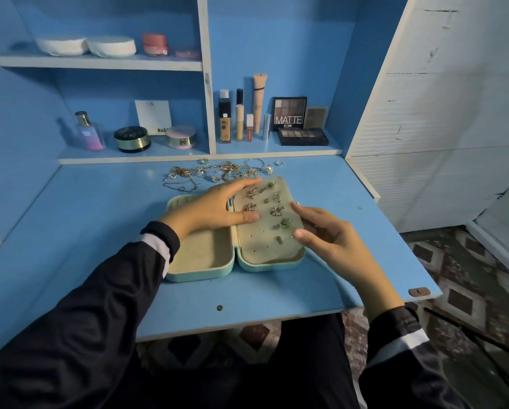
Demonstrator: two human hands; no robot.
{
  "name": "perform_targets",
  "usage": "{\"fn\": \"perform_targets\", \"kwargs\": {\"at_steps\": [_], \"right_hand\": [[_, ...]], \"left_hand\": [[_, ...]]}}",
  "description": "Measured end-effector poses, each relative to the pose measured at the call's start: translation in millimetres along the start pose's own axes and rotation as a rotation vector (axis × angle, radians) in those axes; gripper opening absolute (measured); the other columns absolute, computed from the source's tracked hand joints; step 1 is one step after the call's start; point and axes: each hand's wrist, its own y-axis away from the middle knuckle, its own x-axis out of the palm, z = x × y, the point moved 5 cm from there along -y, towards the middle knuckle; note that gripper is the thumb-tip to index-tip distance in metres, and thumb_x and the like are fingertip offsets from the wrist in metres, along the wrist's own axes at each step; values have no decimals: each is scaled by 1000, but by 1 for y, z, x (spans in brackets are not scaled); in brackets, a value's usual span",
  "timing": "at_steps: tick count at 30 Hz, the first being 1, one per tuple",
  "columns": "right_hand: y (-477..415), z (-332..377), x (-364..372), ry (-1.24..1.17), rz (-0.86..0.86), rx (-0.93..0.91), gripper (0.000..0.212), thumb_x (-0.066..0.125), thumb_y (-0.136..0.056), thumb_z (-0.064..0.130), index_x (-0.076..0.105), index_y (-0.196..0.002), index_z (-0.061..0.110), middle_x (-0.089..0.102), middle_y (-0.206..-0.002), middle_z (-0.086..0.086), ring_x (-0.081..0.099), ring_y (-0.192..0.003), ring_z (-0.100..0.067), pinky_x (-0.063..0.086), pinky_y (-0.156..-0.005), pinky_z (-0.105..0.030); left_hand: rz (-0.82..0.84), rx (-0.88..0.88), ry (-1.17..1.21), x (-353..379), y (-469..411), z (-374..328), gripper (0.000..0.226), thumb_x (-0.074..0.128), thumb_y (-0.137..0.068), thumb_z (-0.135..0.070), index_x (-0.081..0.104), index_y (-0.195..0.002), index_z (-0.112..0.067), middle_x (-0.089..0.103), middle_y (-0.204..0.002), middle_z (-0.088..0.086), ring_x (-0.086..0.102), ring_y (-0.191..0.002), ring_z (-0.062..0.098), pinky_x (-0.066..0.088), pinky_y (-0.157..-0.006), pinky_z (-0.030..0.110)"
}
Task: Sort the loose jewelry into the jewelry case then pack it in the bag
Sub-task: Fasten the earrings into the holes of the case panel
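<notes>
A mint jewelry case (200, 274) lies open on the blue desk (100, 219). Its right half carries a beige earring panel (265, 240) with several earrings pinned in it, some with green stones. My left hand (215, 206) lies across the hinge, its straight fingers resting on the panel's left and top edge. At the panel's right edge is my right hand (327, 231), with fingers along that edge and the thumb on the panel's face. Loose jewelry (218, 171), chains, rings and a bangle, lies in a heap behind the case. No bag is in view.
Cosmetics stand on the low shelf behind the desk: perfume bottle (88, 131), round compacts (132, 139), foundation bottles (224, 119), eyeshadow palettes (302, 135). An upper shelf holds white pads (85, 45). A white panelled wall (439, 113) stands to the right. My legs sit under the desk's front edge.
</notes>
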Motion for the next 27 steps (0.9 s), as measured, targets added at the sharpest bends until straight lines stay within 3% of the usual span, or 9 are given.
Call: {"fn": "perform_targets", "kwargs": {"at_steps": [2,6,10,17,27], "right_hand": [[3,-8,1,29,1,22,57,69,-79,23,54,-134,16,57,-134,1,57,-122,-8,43,-107,-30],[8,-18,0,102,-17,52,69,74,-75,30,51,-139,14,56,-134,8,53,-124,-3,40,-108,-25],[11,-20,-1,195,-41,64,73,75,-73,38,52,-138,16,54,-134,12,49,-126,2,36,-111,-26],[12,-20,-2,259,-26,98,76,75,-72,43,51,-139,16,54,-133,12,50,-125,2,39,-110,-27],[14,-19,1,320,-5,100,90,77,-64,46,47,-143,15,50,-129,19,48,-121,8,35,-98,-5]], "left_hand": [[-4,-14,-87,1,-1,2,84,67,-72,-72,32,-146,-48,37,-153,-16,39,-139,12,33,-116,46],[-22,-40,-173,1,-3,3,80,66,-77,-66,32,-146,-48,31,-156,-16,34,-142,17,31,-116,49],[-10,-56,-232,1,-2,5,86,57,-69,-84,30,-144,-53,31,-156,-18,34,-142,21,30,-115,52],[-3,-36,-309,2,1,-8,71,60,-87,-57,30,-150,-41,27,-159,-13,28,-145,16,21,-118,42],[28,-15,-447,6,4,-9,66,46,-93,-61,25,-152,-41,20,-161,-15,23,-147,14,18,-119,43]]}}
